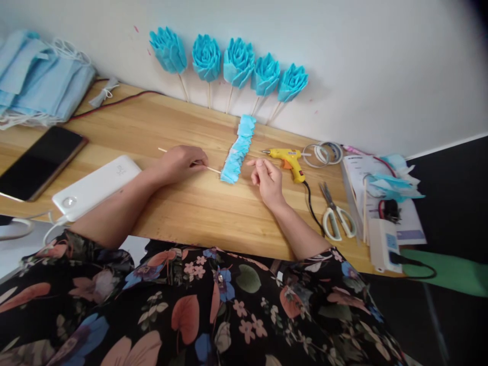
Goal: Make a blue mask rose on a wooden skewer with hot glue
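Observation:
My left hand (187, 161) is closed around a thin wooden stick (213, 170). The stick's right tip reaches the lower end of a gathered light-blue strip (238, 150) that lies on the table. To the right of this strip, a little apart from it, my right hand (268, 182) is raised with loosely curled fingers and nothing visible in it. A yellow hot glue gun (287, 156) lies just beyond the right hand, its nozzle pointing left. Whether the stick is fixed to the strip I cannot tell.
Several blue flowers on sticks (238, 62) lean against the wall. Scissors (335, 213), tape rolls (331, 152) and a white power strip (384, 246) lie at right. On the left are a phone (40, 161), a white power bank (97, 188) and stacked face masks (41, 81).

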The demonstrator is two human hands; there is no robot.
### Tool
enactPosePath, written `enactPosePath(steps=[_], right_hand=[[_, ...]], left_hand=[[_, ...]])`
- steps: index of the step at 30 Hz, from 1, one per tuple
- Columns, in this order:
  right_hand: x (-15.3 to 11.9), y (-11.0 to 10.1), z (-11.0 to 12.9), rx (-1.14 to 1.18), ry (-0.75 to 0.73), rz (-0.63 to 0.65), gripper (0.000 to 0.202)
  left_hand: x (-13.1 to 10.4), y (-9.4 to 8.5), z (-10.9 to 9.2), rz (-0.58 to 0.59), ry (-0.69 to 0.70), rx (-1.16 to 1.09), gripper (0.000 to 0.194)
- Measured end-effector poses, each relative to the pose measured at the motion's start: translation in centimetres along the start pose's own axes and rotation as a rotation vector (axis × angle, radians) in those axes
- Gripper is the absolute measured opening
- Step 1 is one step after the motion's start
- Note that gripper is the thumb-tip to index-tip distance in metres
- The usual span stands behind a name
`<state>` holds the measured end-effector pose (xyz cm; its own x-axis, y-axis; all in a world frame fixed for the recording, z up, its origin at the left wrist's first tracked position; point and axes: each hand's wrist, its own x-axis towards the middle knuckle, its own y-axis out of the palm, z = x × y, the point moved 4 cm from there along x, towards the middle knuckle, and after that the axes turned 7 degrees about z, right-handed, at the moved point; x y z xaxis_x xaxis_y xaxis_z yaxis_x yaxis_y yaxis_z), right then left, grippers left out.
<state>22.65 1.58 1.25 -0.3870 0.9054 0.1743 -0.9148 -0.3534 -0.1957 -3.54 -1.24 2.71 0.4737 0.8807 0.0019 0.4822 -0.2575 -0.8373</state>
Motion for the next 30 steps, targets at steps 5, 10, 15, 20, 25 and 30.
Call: enactPosePath(steps=[5,10,15,20,25,30], right_hand=[[0.0,0.0,-0.2,-0.025,0.029,-0.008,0.053],[0.0,-0.1,-0.4,-0.017,0.035,-0.023,0.051],[0.0,0.0,-0.4,0.007,0.041,-0.034,0.051],[0.0,0.0,-0.2,0.003,0.050,-0.033,0.052],[0.0,0.0,-0.4,-0.009,0.058,-0.025,0.052],[0.0,0.0,-0.5,0.022,0.053,-0.016,0.051]], left_hand=[[0.0,-0.2,-0.1,-0.019,-0.030,-0.008,0.023],[-0.1,-0.8,-0.2,0.005,0.034,-0.051,0.027],[-0.3,-1.1,0.1,0.007,0.067,-0.048,0.034],[-0.3,-0.9,0.2,0.036,0.057,-0.044,0.036],[-0.2,-0.6,0.9,0.005,0.052,-0.030,0.036],[0.0,-0.4,1.4,0.007,0.030,0.000,0.031]])
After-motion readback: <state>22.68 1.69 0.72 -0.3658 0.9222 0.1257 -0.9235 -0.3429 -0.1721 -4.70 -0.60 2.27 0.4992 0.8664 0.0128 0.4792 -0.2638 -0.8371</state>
